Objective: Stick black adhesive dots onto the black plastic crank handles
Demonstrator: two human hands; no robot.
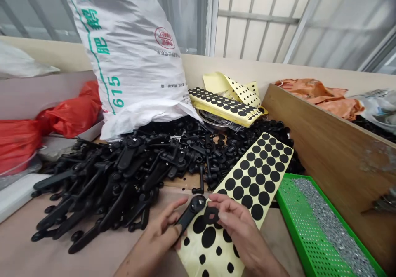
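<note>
My left hand (163, 231) grips a black plastic lever-shaped handle (188, 217) by its arm, with the round head pointing up. My right hand (235, 223) is over that head, its fingertips pinching a small black rubber pad (211, 215) against or just above it. Under both hands lies a cream backing sheet (253, 178) with rows of black adhesive dots, and many dots are gone from its near end. A large heap of matching black handles (105, 186) spreads across the wooden bench to the left and ahead.
A white woven sack (126, 50) leans behind the heap. Yellow dot sheets (225, 106) lie beyond it. On the right stand a green perforated tray of small metal parts (309, 223) and an upright wooden board (324, 145). Red bags (18, 145) lie at left.
</note>
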